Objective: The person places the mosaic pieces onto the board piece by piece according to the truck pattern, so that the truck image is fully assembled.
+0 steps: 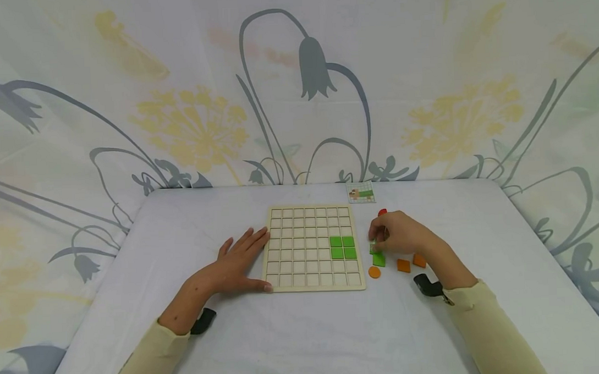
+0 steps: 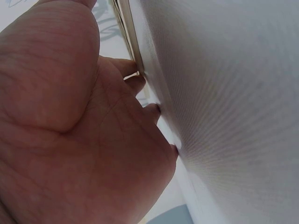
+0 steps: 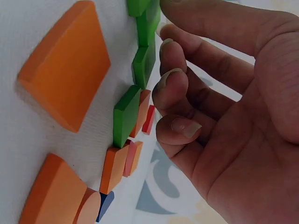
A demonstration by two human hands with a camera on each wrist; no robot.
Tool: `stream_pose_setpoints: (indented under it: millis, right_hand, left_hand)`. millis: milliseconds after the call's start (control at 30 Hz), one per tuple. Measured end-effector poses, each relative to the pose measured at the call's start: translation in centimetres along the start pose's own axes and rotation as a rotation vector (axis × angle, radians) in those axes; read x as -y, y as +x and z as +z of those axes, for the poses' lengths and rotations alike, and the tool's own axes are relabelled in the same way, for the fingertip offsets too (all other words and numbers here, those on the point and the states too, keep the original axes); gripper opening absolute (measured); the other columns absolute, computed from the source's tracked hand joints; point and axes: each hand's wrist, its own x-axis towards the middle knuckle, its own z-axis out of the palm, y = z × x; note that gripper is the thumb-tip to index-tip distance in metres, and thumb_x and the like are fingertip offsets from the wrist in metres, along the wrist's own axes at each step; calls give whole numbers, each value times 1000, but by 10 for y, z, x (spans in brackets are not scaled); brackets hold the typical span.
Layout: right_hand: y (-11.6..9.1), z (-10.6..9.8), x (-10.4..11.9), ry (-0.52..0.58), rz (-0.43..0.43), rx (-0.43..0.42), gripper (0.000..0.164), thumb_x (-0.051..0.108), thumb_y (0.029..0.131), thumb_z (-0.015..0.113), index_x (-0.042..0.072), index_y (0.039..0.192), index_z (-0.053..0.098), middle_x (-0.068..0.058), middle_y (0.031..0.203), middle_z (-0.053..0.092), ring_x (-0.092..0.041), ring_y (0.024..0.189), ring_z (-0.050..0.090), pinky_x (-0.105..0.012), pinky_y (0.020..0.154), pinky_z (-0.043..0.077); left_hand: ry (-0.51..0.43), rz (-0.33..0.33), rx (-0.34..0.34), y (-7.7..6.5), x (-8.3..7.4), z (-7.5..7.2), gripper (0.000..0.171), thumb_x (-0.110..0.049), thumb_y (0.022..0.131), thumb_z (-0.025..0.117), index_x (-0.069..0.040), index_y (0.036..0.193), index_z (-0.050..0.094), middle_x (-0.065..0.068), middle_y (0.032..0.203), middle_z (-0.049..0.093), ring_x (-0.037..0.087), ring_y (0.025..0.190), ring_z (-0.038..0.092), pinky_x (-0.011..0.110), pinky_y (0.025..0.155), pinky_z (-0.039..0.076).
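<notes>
A pale wooden grid board (image 1: 299, 247) lies flat on the white cloth, with a two-by-two block of green square tiles (image 1: 336, 253) at its right side. My left hand (image 1: 235, 264) rests spread at the board's left edge, with fingertips and thumb touching the frame; the left wrist view shows its palm (image 2: 93, 121). Right of the board, my right hand (image 1: 400, 233) pinches a green square tile (image 3: 150, 21) between thumb and forefinger, low over the cloth. Its other fingers (image 3: 173, 88) are curled. Another green tile (image 1: 378, 260) lies just below that hand.
Near my right hand lie an orange round piece (image 1: 374, 272), orange square tiles (image 1: 403, 266) and a red piece (image 1: 382, 212). A blue piece (image 3: 106, 205) shows in the right wrist view. Behind the board lies a small picture card (image 1: 361, 192); a flower-patterned cloth hangs behind.
</notes>
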Motion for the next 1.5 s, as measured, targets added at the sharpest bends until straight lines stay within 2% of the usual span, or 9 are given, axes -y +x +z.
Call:
stream_pose_setpoints:
  millis: [133, 367, 533, 833, 1067, 1400, 1500]
  right_hand:
    - [0, 2, 1, -8, -3, 25, 14, 8, 87, 86, 12, 87, 73, 1, 78, 62, -17, 76, 57, -33, 72, 50]
    - [-2, 5, 3, -44, -33, -3, 18, 8, 86, 87, 13, 87, 70, 2, 84, 62, -18, 81, 56, -34, 77, 51]
    - [-3, 6, 5, -60, -56, -17, 21, 7, 84, 88, 14, 86, 68, 2, 86, 63, -18, 79, 55, -35, 75, 50]
    - [-1, 6, 9, 12, -102, -23, 20, 5, 88, 84, 16, 87, 67, 5, 81, 63, -15, 77, 58, -32, 73, 51]
    - [1, 13, 20, 146, -195, -79, 16, 5, 92, 82, 13, 91, 68, 3, 83, 65, -16, 73, 61, -28, 68, 51]
    - [9, 31, 32, 204, -187, -142, 10, 3, 95, 78, 9, 98, 71, 2, 91, 68, -17, 84, 62, -27, 78, 54]
    - [10, 34, 37, 208, -157, -142, 9, 3, 95, 76, 9, 100, 71, 2, 93, 68, -17, 87, 62, -28, 81, 55]
  left_hand:
    - [4, -1, 2, 1, 1, 1, 119, -60, 86, 83, -11, 172, 16, 5, 179, 10, 35, 165, 2, 71, 125, 4]
    - [0, 5, 1, 0, 1, 0, 118, -59, 87, 83, -11, 171, 17, 5, 179, 11, 36, 165, 3, 71, 125, 4]
    - [6, 9, -1, 0, 0, -1, 117, -58, 87, 83, -10, 171, 17, 5, 179, 11, 36, 165, 3, 71, 124, 5]
    - [4, 2, 1, 0, 0, 0, 118, -58, 87, 83, -11, 172, 16, 5, 179, 10, 35, 165, 2, 71, 125, 4]
    - [8, -11, 6, 1, -1, 0, 118, -59, 87, 83, -12, 172, 16, 4, 179, 10, 34, 165, 1, 70, 125, 4]
    - [26, -30, 5, 2, -2, 0, 118, -59, 86, 84, -13, 172, 17, 4, 179, 11, 33, 165, 2, 70, 126, 5]
    - [24, -32, 5, 1, -3, 0, 118, -59, 86, 84, -13, 172, 18, 4, 179, 12, 34, 165, 3, 70, 125, 5]
